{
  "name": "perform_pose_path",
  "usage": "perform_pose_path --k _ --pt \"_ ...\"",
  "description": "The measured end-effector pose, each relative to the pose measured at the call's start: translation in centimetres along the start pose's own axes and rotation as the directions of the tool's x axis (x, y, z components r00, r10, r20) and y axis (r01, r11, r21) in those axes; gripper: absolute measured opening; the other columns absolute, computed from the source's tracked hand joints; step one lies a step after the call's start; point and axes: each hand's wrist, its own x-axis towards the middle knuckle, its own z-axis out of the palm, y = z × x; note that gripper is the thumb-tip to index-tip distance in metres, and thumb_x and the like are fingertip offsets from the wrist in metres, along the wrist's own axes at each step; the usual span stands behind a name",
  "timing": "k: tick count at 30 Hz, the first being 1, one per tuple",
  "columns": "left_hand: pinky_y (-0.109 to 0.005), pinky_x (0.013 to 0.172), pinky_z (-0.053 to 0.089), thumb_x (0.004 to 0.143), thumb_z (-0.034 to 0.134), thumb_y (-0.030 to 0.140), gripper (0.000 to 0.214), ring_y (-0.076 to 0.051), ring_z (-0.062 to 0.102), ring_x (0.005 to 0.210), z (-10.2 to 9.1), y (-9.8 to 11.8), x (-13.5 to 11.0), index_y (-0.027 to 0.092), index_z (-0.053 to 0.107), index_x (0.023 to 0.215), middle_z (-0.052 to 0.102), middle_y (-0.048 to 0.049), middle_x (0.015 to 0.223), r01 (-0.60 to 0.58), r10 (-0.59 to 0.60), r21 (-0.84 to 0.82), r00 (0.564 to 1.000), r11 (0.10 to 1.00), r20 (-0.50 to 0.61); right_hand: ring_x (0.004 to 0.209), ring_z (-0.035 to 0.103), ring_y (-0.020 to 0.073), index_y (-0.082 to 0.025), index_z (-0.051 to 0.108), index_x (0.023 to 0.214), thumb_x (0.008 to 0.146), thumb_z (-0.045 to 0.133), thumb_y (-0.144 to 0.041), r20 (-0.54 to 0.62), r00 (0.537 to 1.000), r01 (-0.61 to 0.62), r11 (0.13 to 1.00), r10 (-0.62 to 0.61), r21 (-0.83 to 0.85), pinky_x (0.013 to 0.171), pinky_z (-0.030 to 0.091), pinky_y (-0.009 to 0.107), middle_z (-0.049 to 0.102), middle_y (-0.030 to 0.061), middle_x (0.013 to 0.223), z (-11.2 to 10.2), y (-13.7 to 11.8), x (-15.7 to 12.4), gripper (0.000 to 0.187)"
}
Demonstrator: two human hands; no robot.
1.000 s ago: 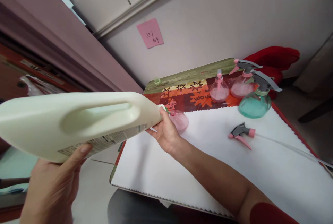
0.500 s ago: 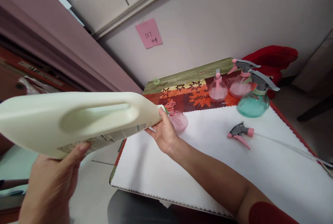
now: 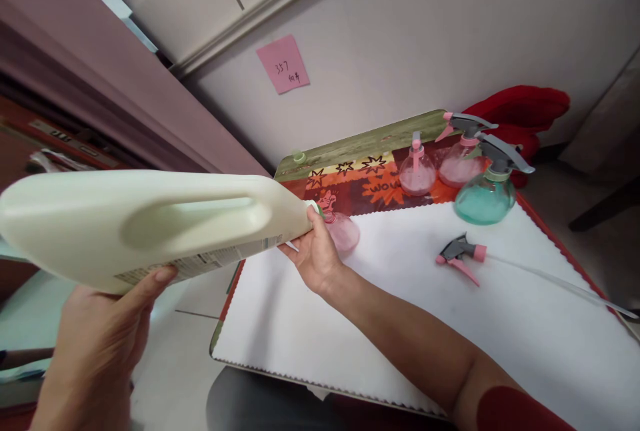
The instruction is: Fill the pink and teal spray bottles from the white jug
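Note:
A big cream jug (image 3: 150,224) with a moulded handle lies almost level in the air, its neck pointing right. My left hand (image 3: 100,344) cups its underside near the base, fingers pressed against the label. My right hand (image 3: 313,254) grips the neck end, just over the mouth of a small pink bottle (image 3: 343,231) that stands open on the white cloth (image 3: 400,311). The jug's spout is hidden by my fingers. A loose pink and grey spray head (image 3: 460,256) with a long tube lies on the cloth to the right.
At the table's far side stand two pink bottles (image 3: 417,174) and a teal spray bottle (image 3: 487,194). A patterned table (image 3: 360,144) edge shows behind them. A red cloth (image 3: 515,111) lies by the wall, and a pink note (image 3: 283,64) is stuck above.
The jug's base end has risen slightly, leaving it nearer level. Both hands keep their hold, and the view has shifted a little.

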Motion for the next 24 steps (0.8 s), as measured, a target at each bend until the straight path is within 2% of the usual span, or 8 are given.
perform_pose_path --k 4,11,15,19,24 --pt "-0.046 0.108 0.048 0.04 0.086 0.023 0.049 -0.038 0.059 0.127 0.4 0.7 -0.1 0.017 0.073 0.086 0.078 -0.0079 0.109 -0.002 0.003 0.022 1.0 1.0 -0.005 0.116 0.064 0.0183 -0.027 0.069 0.115 0.093 0.055 -0.053 0.006 1.0 0.0 1.0 0.0 0.013 0.1 0.054 0.037 0.071 0.0012 0.128 -0.1 0.0 0.1 0.037" --pt "-0.048 0.113 0.042 0.042 0.087 0.03 0.047 -0.038 0.058 0.128 -0.1 0.1 0.6 0.017 0.071 0.085 0.077 -0.008 0.106 -0.004 0.007 0.123 1.0 0.992 -0.019 0.117 0.064 0.0178 -0.026 0.068 0.118 0.095 0.052 -0.052 0.017 1.0 -0.009 1.0 0.009 0.024 0.102 0.054 0.036 0.07 0.0013 0.131 0.0 -0.2 0.1 0.038" --pt "-0.052 0.109 0.046 0.038 0.085 0.035 0.047 -0.041 0.059 0.125 0.2 0.6 0.6 0.019 0.067 0.079 0.077 -0.0074 0.095 -0.01 0.022 0.183 0.998 0.983 -0.064 0.117 0.064 0.018 -0.026 0.068 0.118 0.095 0.053 -0.053 0.022 1.0 -0.003 0.999 0.002 0.037 0.103 0.053 0.037 0.069 0.0017 0.131 0.0 -0.2 0.1 0.039" --pt "-0.048 0.105 0.049 0.034 0.084 0.029 0.044 -0.039 0.059 0.124 0.8 1.5 0.5 0.022 0.06 0.07 0.075 -0.0067 0.092 0.003 0.004 0.16 0.999 0.987 -0.047 0.12 0.063 0.0182 -0.026 0.068 0.119 0.095 0.054 -0.053 0.025 1.0 0.004 0.998 -0.005 0.059 0.105 0.053 0.037 0.069 0.0017 0.132 0.0 -0.2 0.2 0.039" --pt "-0.047 0.1 0.053 0.032 0.082 0.029 0.044 -0.04 0.06 0.12 1.0 1.9 0.7 0.02 0.063 0.071 0.076 -0.0085 0.092 0.013 -0.009 0.145 1.0 0.989 -0.028 0.12 0.064 0.0174 -0.025 0.067 0.12 0.096 0.052 -0.051 0.014 1.0 -0.004 0.996 0.003 0.088 0.104 0.053 0.036 0.069 0.0026 0.133 0.1 -0.3 0.2 0.039"
